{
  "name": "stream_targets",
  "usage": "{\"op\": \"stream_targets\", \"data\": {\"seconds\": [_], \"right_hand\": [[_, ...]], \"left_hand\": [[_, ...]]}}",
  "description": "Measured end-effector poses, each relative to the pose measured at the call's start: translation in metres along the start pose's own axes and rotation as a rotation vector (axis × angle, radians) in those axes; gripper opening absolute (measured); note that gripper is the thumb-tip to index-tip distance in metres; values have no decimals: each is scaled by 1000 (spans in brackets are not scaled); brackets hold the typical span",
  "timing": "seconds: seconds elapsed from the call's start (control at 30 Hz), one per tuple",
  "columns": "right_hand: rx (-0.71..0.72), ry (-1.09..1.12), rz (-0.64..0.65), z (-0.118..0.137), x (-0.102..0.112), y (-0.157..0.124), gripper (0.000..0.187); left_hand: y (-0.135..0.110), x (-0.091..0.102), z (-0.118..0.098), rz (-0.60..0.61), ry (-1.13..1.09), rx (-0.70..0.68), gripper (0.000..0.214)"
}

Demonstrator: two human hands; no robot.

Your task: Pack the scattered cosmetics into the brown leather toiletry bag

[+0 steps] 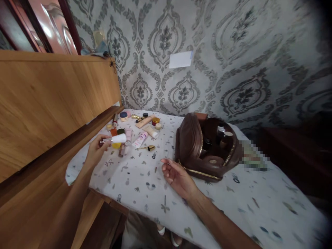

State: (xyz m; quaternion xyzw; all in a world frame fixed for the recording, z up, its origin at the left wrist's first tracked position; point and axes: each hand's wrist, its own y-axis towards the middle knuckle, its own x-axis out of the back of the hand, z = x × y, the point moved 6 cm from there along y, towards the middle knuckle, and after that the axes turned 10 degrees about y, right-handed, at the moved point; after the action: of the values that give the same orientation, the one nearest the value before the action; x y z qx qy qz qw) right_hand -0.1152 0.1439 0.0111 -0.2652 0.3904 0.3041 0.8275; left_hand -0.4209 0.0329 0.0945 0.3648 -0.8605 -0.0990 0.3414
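My left hand [96,149] is closed on a white tube with a silver end [116,139], held just above the table near a pile of cosmetics. My right hand [177,175] hovers palm up over the white patterned tablecloth [145,180], fingers loosely curled and empty, just left of an open brown cosmetic bag [193,145]. The bag stands unzipped with small bottles and jars visible inside.
Several tubes, jars and lipsticks [140,129] lie scattered at the table's far left. A wooden panel [52,100] runs along the left side. Patterned wallpaper with a white note [181,59] is behind. A blurred item [252,157] lies right of the bag.
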Motion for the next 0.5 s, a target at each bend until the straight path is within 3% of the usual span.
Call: {"op": "stream_targets", "data": {"seconds": [0.13, 0.27, 0.37, 0.5], "right_hand": [[5, -46, 33, -3, -3, -2, 44], [-1, -16, 64, -6, -3, -2, 50], [-3, 24, 74, -7, -2, 0, 51], [-13, 87, 82, -6, -1, 1, 52]], "left_hand": [[-20, -46, -57, 271, -99, -83, 29], [-41, -85, -102, 469, -27, -230, 24], [-48, -100, -118, 508, 50, -303, 22], [-46, -105, -125, 508, 43, -304, 30]]}}
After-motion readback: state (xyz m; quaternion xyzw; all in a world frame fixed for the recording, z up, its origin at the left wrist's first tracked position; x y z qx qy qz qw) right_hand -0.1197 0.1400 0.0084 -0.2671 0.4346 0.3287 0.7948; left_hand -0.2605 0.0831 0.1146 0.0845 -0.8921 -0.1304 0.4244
